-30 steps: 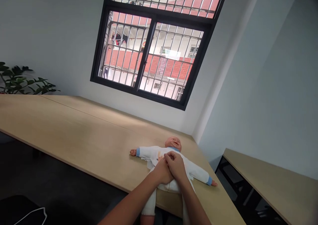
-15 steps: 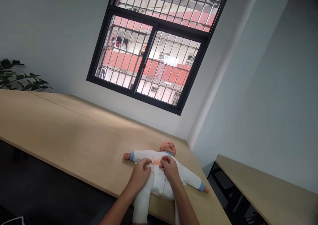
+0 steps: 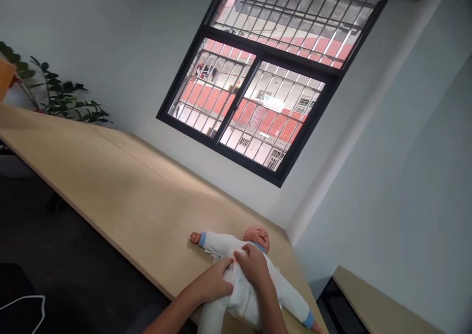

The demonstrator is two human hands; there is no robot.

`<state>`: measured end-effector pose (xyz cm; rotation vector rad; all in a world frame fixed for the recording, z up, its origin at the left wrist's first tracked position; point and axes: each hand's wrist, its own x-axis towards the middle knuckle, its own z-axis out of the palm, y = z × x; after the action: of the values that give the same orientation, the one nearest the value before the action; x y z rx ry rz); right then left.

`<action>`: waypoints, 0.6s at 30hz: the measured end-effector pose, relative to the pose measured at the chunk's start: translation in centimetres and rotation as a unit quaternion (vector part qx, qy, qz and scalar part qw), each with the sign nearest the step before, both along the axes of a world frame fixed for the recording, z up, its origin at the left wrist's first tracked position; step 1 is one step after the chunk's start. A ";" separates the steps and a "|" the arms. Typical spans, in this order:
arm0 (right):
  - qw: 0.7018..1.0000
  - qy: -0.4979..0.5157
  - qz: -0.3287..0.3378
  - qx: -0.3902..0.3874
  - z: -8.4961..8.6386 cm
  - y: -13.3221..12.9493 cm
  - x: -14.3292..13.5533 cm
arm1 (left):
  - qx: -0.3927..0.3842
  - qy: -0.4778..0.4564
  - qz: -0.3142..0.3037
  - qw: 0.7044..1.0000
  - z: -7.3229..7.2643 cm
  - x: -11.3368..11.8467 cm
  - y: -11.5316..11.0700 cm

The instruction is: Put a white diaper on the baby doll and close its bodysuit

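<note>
A baby doll (image 3: 258, 236) lies on its back on the wooden table, in white clothing (image 3: 221, 244) with blue cuffs, arms spread. A white garment, which looks like a diaper (image 3: 245, 304), covers its lower body. My left hand (image 3: 216, 282) is at the doll's belly side, thumb toward the middle and fingers curled on the white clothing. Over the chest, my right hand (image 3: 254, 265) pinches the front of the clothing, its fingertips close to my left thumb. The exact bit of cloth between the fingers is hidden. A white-clad leg (image 3: 213, 317) hangs past the table's near edge.
The long wooden table (image 3: 140, 201) runs back left toward a green plant (image 3: 70, 103). A barred window (image 3: 258, 103) is in the wall behind. Another wooden surface (image 3: 376, 299) stands at the right, and a white cable (image 3: 43, 307) shows lower left.
My view has tilted and shifted, so the doll sits lower in the picture. My left hand has moved down the doll's front, fingers lower; my right hand stays at the chest.
</note>
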<state>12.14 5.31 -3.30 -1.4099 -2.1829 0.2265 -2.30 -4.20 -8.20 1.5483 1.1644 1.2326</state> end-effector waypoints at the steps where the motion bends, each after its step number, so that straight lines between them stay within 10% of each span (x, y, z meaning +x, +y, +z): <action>1: 1.000 0.003 0.015 -0.010 0.1 0.3 -0.1 | -0.004 -0.021 -0.009 1.000 -0.2 0.0 0.2; 9: 0.983 0.139 0.122 -0.020 -0.4 1.1 0.0 | -0.116 -0.042 0.021 0.992 -1.3 0.4 2.1; 18: 0.991 0.061 0.112 -0.040 -1.2 1.5 -1.1 | -0.127 -0.209 -0.048 0.968 -1.7 -0.2 4.0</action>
<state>11.09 6.76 -4.49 -1.1575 -2.2507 0.4731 -2.51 -0.23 -9.92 1.0760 0.9175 1.2185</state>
